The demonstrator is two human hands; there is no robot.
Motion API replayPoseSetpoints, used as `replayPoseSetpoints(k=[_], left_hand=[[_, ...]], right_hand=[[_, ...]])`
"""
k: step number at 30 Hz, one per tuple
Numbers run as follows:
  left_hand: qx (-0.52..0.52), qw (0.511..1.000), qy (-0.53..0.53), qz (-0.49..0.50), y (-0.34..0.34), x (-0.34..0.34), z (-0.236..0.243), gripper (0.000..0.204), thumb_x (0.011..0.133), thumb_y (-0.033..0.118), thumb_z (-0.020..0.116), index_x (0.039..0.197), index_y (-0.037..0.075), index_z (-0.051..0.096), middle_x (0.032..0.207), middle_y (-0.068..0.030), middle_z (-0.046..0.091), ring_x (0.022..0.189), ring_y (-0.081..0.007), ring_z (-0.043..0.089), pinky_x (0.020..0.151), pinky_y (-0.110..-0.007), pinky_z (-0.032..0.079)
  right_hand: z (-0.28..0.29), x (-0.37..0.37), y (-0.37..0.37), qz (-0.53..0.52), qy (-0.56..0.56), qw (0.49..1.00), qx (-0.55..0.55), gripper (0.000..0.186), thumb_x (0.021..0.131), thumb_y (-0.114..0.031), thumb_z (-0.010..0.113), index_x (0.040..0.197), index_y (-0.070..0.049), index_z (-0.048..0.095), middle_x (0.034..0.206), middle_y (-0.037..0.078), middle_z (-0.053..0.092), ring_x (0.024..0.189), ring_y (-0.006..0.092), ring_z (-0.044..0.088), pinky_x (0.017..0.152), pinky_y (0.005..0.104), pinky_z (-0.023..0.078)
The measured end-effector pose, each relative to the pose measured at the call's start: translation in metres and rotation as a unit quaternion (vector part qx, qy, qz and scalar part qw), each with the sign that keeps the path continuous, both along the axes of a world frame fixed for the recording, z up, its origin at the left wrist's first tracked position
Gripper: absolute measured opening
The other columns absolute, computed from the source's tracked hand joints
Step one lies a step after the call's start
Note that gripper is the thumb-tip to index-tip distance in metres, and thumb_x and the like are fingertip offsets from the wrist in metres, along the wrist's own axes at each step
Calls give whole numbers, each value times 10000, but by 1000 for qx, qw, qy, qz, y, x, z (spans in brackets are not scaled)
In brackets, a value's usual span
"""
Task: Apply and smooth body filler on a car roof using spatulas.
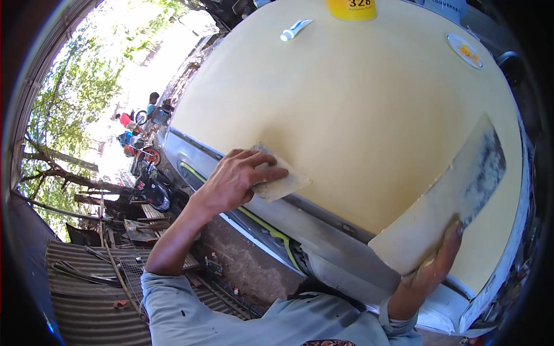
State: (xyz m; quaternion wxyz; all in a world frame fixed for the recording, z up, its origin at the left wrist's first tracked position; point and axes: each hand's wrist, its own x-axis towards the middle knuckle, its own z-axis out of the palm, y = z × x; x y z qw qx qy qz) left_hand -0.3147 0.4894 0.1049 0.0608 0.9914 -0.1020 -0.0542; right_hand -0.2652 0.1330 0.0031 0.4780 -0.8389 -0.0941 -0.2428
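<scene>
My left hand [236,179] grips a small, thin, pale rectangular spreader [283,183] against the near-left part of a cream-coated car panel [323,86], with fingers curled over it. My right hand [433,259] holds a long, pale flat plate [421,213] with dark bluish smears at its far end, raised over the panel's right side. A gray trim strip [340,256] with a green line beside it runs along the panel's near-left edge.
On the panel's far part are a yellow can [351,8], a white-and-blue tube [295,30] and an oval lid with orange paste [464,51]. At left are two people [128,122] by motorbikes [151,190], and corrugated sheets [92,288] with scrap.
</scene>
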Motion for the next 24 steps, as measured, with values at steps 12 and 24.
replayPoseSetpoints(k=[12,24], left_hand=[[-544,736,-318,250,-131,-178,-83,546,930,177,575,1386,5,329,1249,-116,534,1118,-225,542,964,-402,442],[-50,966,-235,98,-126,-181,33,719,673,27,660,1334,279,536,1379,-107,465,1297,-375,413,1027,-532,367]], right_hand=[[57,-77,96,349,231,797,436,414,949,-119,567,1307,43,437,1213,113,547,1099,161,503,965,311,388],[87,-100,43,441,211,862,131,234,1004,-175,429,1105,6,540,841,42,556,734,108,453,664,284,402]])
